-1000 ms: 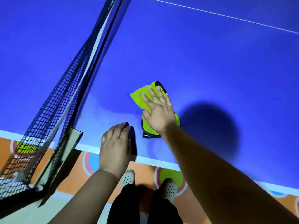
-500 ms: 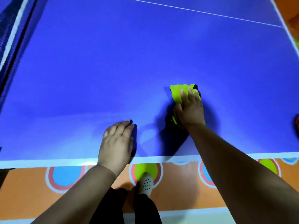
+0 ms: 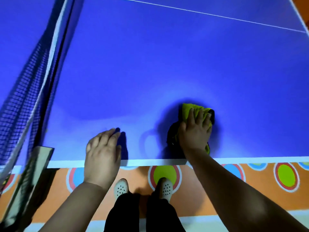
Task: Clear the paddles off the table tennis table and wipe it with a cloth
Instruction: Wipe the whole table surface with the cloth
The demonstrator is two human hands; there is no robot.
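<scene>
While leaning on the bench [image 3: 167,64] with flat, empty left hand [image 3: 102,156], pinning cloth [image 3: 187,109] under straight, spread fingers [image 3: 199,116] of right hand [image 3: 195,131], green edge beyond fingertips.

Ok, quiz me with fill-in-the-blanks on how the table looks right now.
1. The right hand presses a green ____ onto the table.
2. The left hand lies flat by the near edge, holding ____.
3. The net stands on the person's ____ side.
Missing words: cloth; nothing; left.
</scene>
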